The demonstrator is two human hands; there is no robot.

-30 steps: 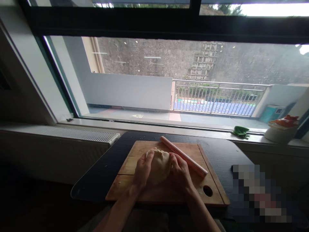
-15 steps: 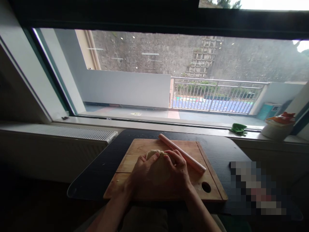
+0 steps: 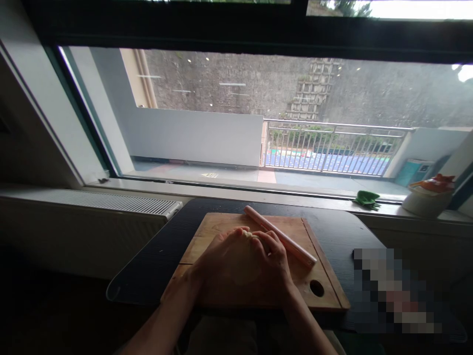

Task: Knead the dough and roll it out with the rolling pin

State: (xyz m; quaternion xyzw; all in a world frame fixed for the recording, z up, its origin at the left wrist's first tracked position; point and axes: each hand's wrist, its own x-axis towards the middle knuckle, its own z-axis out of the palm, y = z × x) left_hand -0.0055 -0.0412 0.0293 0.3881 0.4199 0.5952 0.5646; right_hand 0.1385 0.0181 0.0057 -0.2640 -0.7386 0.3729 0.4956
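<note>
A pale lump of dough (image 3: 248, 235) lies on the wooden cutting board (image 3: 218, 222), mostly covered by my hands. My left hand (image 3: 223, 248) is closed over its left side, fingers reaching across the far edge. On the right side my right hand (image 3: 272, 252) grips the dough with bent fingers, its fingertips close to those of my left hand. A pinkish rolling pin (image 3: 283, 237) lies slantwise on the board, just beyond my right hand. How much dough sits under my palms is hidden.
The board rests on a dark table (image 3: 148, 266) below a window. A round hole (image 3: 317, 288) is at the board's near right corner. Beside the table at left is a radiator (image 3: 148, 207). A green item (image 3: 366, 199) and a pale pot (image 3: 424, 202) stand on the sill.
My left hand has turned and closed further over the dough, covering the left part that showed before. My right hand holds nearly the same place. The rolling pin lies as before.
</note>
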